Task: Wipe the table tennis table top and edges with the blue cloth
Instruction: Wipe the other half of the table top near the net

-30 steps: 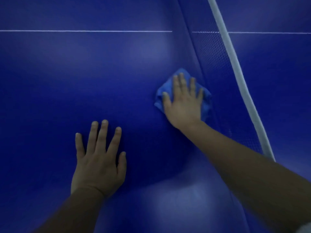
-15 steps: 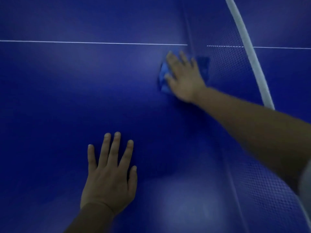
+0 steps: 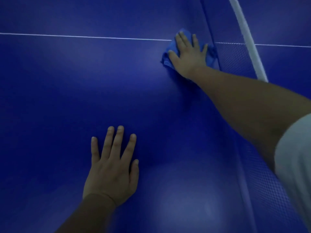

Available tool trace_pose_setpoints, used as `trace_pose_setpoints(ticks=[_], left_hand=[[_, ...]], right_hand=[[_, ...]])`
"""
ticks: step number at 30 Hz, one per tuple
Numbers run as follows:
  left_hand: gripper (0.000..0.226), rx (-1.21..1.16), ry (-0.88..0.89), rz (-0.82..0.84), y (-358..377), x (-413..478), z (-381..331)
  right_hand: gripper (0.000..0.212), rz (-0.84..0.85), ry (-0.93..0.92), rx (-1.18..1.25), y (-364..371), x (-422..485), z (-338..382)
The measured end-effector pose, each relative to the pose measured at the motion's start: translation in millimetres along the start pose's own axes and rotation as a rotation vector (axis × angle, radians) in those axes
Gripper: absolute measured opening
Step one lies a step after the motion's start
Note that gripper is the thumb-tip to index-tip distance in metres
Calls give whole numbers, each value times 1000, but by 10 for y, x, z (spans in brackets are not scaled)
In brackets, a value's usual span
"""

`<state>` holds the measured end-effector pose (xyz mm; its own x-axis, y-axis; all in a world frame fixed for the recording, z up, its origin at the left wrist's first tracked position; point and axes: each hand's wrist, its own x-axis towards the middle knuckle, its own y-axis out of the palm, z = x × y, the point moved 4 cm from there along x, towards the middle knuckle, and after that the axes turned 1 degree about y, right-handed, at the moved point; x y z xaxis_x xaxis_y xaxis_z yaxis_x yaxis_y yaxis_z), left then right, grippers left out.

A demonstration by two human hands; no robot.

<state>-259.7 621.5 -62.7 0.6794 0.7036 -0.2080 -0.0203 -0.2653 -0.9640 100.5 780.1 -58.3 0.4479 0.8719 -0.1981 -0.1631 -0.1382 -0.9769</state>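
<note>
Cloth, blue (image 3: 167,53): bunched on table top (image 3: 67,91), at white centre line (image 3: 84,37), apparently touching net (image 3: 234,58) base. Right hand (image 3: 188,56): fingers spread, pressing cloth flat. Left hand (image 3: 111,169): fingers spread, palm resting on table.

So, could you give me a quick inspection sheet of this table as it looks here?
Surface: dark blue table tennis table, glossy, with a white line across it.
Job's things: blue cloth bunched under the right hand, close to the net at the white line.
Clutter: nothing seen.
Hands: right hand pressed on the cloth, fingers straight; left hand flat on the bare top, fingers spread.
Cables: nothing seen.
Surroundings: net with white top band at right; light sleeve at the frame's edge; dim light.
</note>
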Motion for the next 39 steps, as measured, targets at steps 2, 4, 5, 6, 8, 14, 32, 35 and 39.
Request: trace_pose_setpoints(ticks=[2, 4, 5, 6, 8, 14, 32, 35, 39], left_hand=[[65, -11, 9, -5, 10, 3, -2], [66, -19, 5, -11, 12, 11, 10], [66, -19, 3, -10, 10, 19, 12], [67, -17, 4, -8, 7, 26, 13], [67, -13, 3, -5, 2, 24, 6], [66, 6, -1, -8, 6, 17, 14], [66, -45, 8, -6, -1, 11, 16], [67, -33, 4, -12, -2, 0, 23], [66, -31, 1, -11, -5, 0, 14]], right_hand=[[72, -18, -86, -69, 61, -282, 127], [72, -42, -249, -110, 203, -973, 227], [72, -51, -326, -92, 291, -1398, 246], [71, -57, -388, -76, 367, -1795, 252], [70, -45, -382, -60, 444, -2175, 173], [68, -66, 22, 60, 193, -721, 463], [84, 4, 326, 10, 658, -3008, -126], [84, -76, 358, 50, 454, -2158, -215], [82, -133, 502, 235, 182, -766, -266]])
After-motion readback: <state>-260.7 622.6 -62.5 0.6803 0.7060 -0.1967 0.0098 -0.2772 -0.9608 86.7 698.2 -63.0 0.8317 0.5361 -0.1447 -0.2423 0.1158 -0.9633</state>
